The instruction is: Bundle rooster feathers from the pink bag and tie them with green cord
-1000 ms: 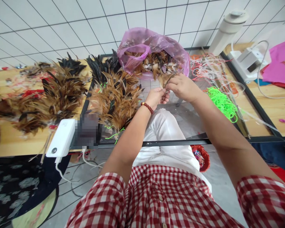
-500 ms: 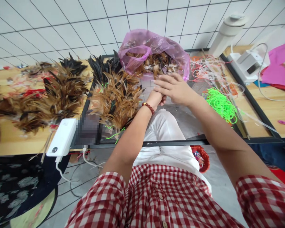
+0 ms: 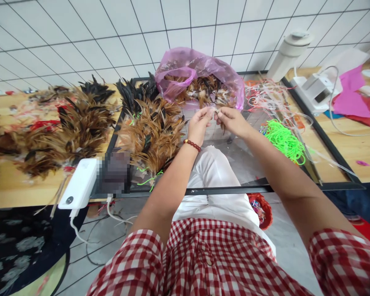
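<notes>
Just in front of the pink plastic bag, my two hands meet over the black-framed clear pane. My left hand, with a beaded bracelet at the wrist, is closed in a pinch on something small and pale that I cannot make out. Fingertip to fingertip with it, my right hand pinches a small feather, whose dark brown end hangs below the fingers. Brown and black feathers fill the open bag. A pile of brown feather bundles with green ties lies left of my hands.
Bright green cords and tangled pale and red strings lie to the right. Behind them stands a white bottle. A white power bank juts over the front edge at left, near more feathers.
My right hand was spread flat over my left. Now the hands have drawn apart into two pinches meeting at the fingertips, with a small feather in the right. The view has shifted slightly.
</notes>
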Available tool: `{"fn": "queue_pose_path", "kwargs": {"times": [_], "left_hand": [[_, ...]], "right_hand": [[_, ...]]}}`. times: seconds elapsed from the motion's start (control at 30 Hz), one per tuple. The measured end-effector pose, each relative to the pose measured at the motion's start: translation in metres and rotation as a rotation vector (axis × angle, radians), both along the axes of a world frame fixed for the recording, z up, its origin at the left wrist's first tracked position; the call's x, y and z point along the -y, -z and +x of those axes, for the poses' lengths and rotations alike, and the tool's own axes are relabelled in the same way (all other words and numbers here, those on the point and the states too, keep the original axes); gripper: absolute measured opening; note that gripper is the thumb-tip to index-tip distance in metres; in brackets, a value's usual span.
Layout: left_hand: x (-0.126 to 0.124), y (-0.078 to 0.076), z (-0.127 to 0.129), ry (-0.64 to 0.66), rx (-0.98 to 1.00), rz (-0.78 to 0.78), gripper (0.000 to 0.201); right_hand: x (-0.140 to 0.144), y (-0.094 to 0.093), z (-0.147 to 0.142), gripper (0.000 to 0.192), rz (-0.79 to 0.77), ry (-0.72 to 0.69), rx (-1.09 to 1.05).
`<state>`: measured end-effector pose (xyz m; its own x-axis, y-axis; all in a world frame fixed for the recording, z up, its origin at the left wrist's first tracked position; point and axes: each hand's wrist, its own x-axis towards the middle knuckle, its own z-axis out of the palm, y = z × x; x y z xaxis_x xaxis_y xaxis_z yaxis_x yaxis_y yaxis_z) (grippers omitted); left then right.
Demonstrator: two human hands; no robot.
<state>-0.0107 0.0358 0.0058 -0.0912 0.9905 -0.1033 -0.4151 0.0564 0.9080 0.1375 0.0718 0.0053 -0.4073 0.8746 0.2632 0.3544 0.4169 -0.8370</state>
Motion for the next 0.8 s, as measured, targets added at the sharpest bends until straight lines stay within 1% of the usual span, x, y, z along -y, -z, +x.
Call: {"fn": "queue_pose_path", "kwargs": {"times": [0.07,0.13,0.2,0.27,0.37,0.5,0.6,0.67,0.73,0.8], "left_hand": [[-0.001,0.001,0.000,0.064,0.046,0.061,0.015],[0.000,0.002,-0.001,0.135,0.064,0.088,0.018],[0.001,0.003,0.000,0.167,0.057,0.089,0.021],[0.002,0.003,0.000,0.163,0.050,0.085,0.021],[0.003,0.004,0.002,0.138,0.073,0.065,0.022],[0.004,0.002,0.002,0.126,0.102,-0.031,0.022],[0.004,0.000,0.003,0.048,0.103,-0.065,0.020],[0.005,-0.003,0.004,-0.011,0.098,-0.075,0.020],[0.007,-0.005,0.005,-0.004,0.090,-0.097,0.021],[0.009,-0.007,0.006,0.050,0.076,-0.125,0.023]], "right_hand": [[0.004,-0.003,-0.006,0.034,-0.248,-0.064,-0.278],[0.008,-0.006,-0.010,0.034,-0.449,-0.099,-0.450],[0.010,-0.009,-0.012,0.032,-0.610,-0.096,-0.518],[0.011,-0.012,-0.011,0.029,-0.718,-0.079,-0.525],[0.011,-0.014,-0.010,0.028,-0.786,-0.057,-0.512],[0.013,-0.015,-0.009,0.026,-0.816,-0.081,-0.455],[0.014,-0.012,-0.011,0.028,-0.837,-0.095,-0.365],[0.015,-0.008,-0.015,0.031,-0.838,-0.120,-0.365],[0.015,-0.005,-0.019,0.034,-0.819,-0.146,-0.416],[0.014,-0.003,-0.020,0.036,-0.796,-0.154,-0.439]]}}
